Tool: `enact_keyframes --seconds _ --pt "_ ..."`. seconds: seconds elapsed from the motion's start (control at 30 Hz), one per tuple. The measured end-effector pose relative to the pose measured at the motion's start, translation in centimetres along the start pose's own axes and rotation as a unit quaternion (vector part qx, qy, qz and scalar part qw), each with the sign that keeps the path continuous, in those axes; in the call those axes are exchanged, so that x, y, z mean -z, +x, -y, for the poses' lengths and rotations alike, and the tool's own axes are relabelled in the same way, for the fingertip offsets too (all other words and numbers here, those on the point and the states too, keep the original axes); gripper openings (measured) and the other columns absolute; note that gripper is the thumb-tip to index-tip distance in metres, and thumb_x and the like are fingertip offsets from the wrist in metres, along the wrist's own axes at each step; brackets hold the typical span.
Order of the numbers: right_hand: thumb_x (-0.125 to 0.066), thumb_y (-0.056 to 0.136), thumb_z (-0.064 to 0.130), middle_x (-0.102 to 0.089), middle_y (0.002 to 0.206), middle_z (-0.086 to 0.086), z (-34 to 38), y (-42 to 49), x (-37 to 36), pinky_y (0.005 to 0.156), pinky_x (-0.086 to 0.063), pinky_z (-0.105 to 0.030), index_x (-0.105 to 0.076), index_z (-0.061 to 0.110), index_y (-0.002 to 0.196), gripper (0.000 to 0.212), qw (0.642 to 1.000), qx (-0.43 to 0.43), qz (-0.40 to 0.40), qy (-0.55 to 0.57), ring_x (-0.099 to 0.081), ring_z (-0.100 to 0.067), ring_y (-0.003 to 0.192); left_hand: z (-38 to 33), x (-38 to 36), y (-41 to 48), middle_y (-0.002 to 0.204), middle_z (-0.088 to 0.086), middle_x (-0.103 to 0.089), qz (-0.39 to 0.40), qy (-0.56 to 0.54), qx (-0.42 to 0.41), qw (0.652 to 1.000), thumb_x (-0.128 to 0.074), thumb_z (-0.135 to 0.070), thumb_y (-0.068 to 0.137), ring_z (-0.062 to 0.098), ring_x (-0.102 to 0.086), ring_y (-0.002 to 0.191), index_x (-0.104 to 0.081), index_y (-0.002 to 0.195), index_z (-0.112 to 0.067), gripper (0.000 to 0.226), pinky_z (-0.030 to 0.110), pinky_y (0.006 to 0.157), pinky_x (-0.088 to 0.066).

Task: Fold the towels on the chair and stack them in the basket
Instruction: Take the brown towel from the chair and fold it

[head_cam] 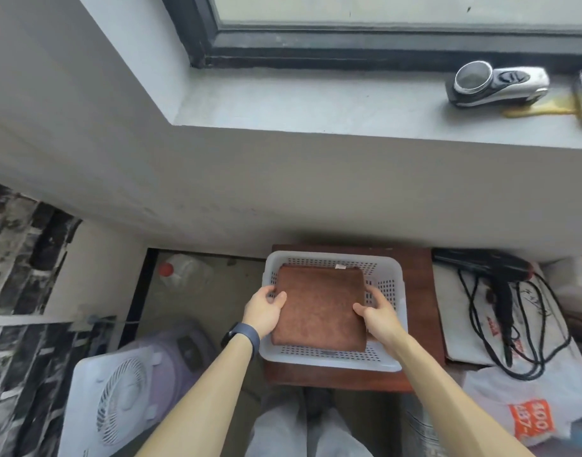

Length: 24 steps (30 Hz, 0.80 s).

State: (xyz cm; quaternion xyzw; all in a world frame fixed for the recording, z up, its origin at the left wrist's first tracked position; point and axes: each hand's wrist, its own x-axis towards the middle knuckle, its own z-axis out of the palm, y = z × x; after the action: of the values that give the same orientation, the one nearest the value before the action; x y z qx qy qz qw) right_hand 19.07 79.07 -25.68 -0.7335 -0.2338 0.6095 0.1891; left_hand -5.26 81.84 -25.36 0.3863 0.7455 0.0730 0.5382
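A folded brown towel (pixel 319 306) lies flat inside a white perforated plastic basket (pixel 387 268), filling most of it. The basket stands on a dark red wooden chair seat (pixel 421 291) close to the wall. My left hand (pixel 265 306) grips the towel's left edge, thumb on top and fingers under. My right hand (pixel 377 313) grips the right edge the same way. A small white label shows at the towel's far edge. No other towel is in view.
A white fan (pixel 118 394) stands at the lower left, a plastic jug (pixel 181 270) behind it. A black hair dryer (pixel 490 268) with a cord and bags lie to the right. A shaver (pixel 497 82) rests on the windowsill.
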Motion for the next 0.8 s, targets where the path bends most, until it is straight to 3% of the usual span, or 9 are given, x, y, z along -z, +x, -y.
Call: enact_keyframes --seconds 0.07,0.13,0.23,0.3,0.37,0.5,0.63,0.8 --pt "-0.056 0.099 0.026 -0.066 0.118 -0.001 -0.3 -0.2 -0.5 0.095 -0.055 -0.05 -0.042 0.035 0.144 0.049 0.999 0.031 -0.03 -0.029 -0.066 -0.024 0.108 0.0 -0.4 -0.4 0.13 0.009 -0.058 -0.023 0.046 -0.023 0.998 -0.049 -0.041 0.099 0.028 -0.056 0.118 -0.041 0.144 -0.017 0.052 0.038 0.1 -0.046" --pt "-0.057 0.097 0.036 -0.055 0.136 -0.002 -0.7 -1.2 -1.1 0.107 -0.046 -0.045 -0.041 0.029 0.146 0.051 0.983 0.093 -0.112 -0.114 -0.055 -0.023 0.125 0.2 -0.8 -1.5 0.137 0.01 -0.048 -0.106 0.14 -0.096 0.98 -0.049 -0.039 0.099 0.029 -0.052 0.121 -0.039 0.144 -0.017 0.052 0.039 0.098 -0.046" --pt "-0.052 0.096 0.041 -0.042 0.15 -0.002 -1.5 -3.0 -2.0 0.113 -0.036 -0.04 -0.049 0.022 0.142 0.05 0.883 0.274 -0.222 -0.311 -0.038 -0.022 0.139 0.4 -1.0 -2.7 0.145 0.008 -0.043 -0.192 0.312 -0.291 0.884 -0.054 -0.039 0.093 0.025 -0.046 0.126 -0.043 0.143 -0.016 0.056 0.04 0.101 -0.047" --pt "-0.049 0.097 0.041 -0.034 0.159 -0.001 -1.9 -3.1 -2.4 0.118 -0.03 -0.044 -0.046 0.024 0.147 0.053 0.821 0.35 -0.19 -0.408 -0.026 -0.021 0.149 0.4 -1.0 -2.3 0.151 0.006 -0.041 -0.159 0.405 -0.38 0.816 -0.052 -0.043 0.092 0.023 -0.041 0.136 -0.043 0.146 -0.015 0.061 0.041 0.114 -0.036" --pt "-0.037 0.102 0.043 -0.02 0.166 0.001 -2.4 -2.4 -2.6 0.123 -0.02 -0.047 -0.033 0.026 0.155 0.056 0.793 0.363 -0.146 -0.467 -0.007 -0.016 0.154 0.2 -0.9 -1.8 0.157 0.005 -0.034 -0.132 0.452 -0.402 0.786 -0.047 -0.045 0.093 0.022 -0.031 0.145 -0.037 0.149 -0.015 0.065 0.042 0.12 -0.022" --pt "-0.021 0.106 0.046 0.0 0.167 0.004 -2.5 -0.4 -3.3 0.125 -0.008 -0.05 -0.012 0.029 0.159 0.057 0.781 0.339 -0.117 -0.512 0.011 -0.013 0.153 -0.4 -2.1 -0.8 0.163 0.005 -0.017 -0.091 0.469 -0.361 0.801 -0.031 -0.047 0.099 0.021 -0.011 0.151 -0.02 0.156 -0.015 0.066 0.04 0.121 0.0" --pt "-0.018 0.105 0.051 0.006 0.167 0.005 -3.0 1.5 -3.7 0.124 -0.002 -0.052 -0.006 0.029 0.16 0.06 0.798 0.298 -0.111 -0.513 0.014 -0.014 0.153 0.2 -3.7 0.6 0.163 0.006 -0.018 -0.09 0.458 -0.321 0.824 -0.029 -0.049 0.098 0.022 -0.01 0.151 -0.02 0.155 -0.015 0.067 0.044 0.123 -0.006" --pt "-0.023 0.103 0.056 0.006 0.168 0.007 -4.4 3.1 -3.4 0.123 -0.001 -0.055 -0.002 0.034 0.159 0.064 0.807 0.291 -0.104 -0.503 0.013 -0.013 0.153 1.4 -4.1 2.5 0.163 0.003 -0.015 -0.083 0.471 -0.327 0.815 -0.032 -0.052 0.096 0.02 -0.007 0.152 -0.017 0.156 -0.019 0.07 0.053 0.12 -0.004"
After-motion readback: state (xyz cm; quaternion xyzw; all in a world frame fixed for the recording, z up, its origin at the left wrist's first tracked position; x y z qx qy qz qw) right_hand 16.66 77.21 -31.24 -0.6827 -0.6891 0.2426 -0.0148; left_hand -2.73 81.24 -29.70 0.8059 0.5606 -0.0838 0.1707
